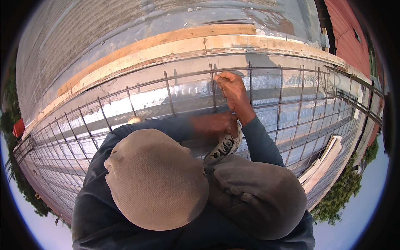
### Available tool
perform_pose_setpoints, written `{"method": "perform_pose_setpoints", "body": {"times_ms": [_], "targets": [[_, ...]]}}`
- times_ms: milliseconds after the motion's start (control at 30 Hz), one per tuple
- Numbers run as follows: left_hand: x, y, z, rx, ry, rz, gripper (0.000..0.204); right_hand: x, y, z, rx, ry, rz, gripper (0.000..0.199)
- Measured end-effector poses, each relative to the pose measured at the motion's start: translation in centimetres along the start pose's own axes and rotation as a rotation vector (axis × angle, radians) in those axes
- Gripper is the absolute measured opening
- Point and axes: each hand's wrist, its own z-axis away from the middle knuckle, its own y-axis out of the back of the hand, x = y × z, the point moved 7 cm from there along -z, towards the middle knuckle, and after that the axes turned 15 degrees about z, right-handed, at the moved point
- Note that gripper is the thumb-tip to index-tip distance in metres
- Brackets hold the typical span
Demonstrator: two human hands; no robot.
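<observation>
My right hand (pixel 231 89) is raised beside the top bar of a steel rebar grid (pixel 168 92), its fingers pinched together close to an upright bar. Whatever they hold is too small to make out. Below it, my left hand (pixel 223 124) reaches across from the left, curled and blurred, just above my white and black shoe (pixel 227 146). What lies inside that curl is hidden. A thin wire (pixel 206 46) rises from near the top bar toward the timber edge. My bent knees in brownish-grey trousers (pixel 156 179) cover much of the grid.
Long timber boards (pixel 179 46) run along the far side, with short loose bars (pixel 228 21) lying behind them. Shiny corrugated metal sheeting (pixel 146 99) lies beneath the grid. Broken wood (pixel 323 162) rests on the grid at right. A red metal sheet (pixel 346 25) stands at far right.
</observation>
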Motion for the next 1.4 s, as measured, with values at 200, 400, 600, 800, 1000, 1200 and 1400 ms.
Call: {"method": "perform_pose_setpoints", "body": {"times_ms": [200,400,600,800,1000,1200,1400], "targets": [[-0.8,0.9,1.4,-0.028,0.112,-0.059,0.03,-1.7,0.4,-0.8,0.131,0.205,0.383,0.017],[-1.2,7.8,7.9,0.846,0.413,0.114,0.031,-1.4,1.6,0.1,0.227,0.293,0.396,0.026],[-7.9,9.2,12.1,1.281,0.59,0.508,0.037,1.0,1.2,-1.3,0.187,0.221,0.412,0.038],[-8.2,9.5,10.4,1.203,0.556,0.515,0.036,3.9,0.2,-3.0,-0.071,-0.011,0.058,0.031],[-9.6,10.4,9.9,1.163,0.574,0.655,0.029,5.1,-0.7,-3.7,-0.038,-0.084,-0.021,0.044],[-9.1,10.6,10.6,1.217,0.647,0.509,0.029,4.5,-0.4,-3.3,-0.099,-0.006,0.083,0.026],[-6.6,10.9,11.8,1.21,0.674,0.383,0.027,0.4,1.7,0.2,0.088,0.315,0.312,0.025]]}}
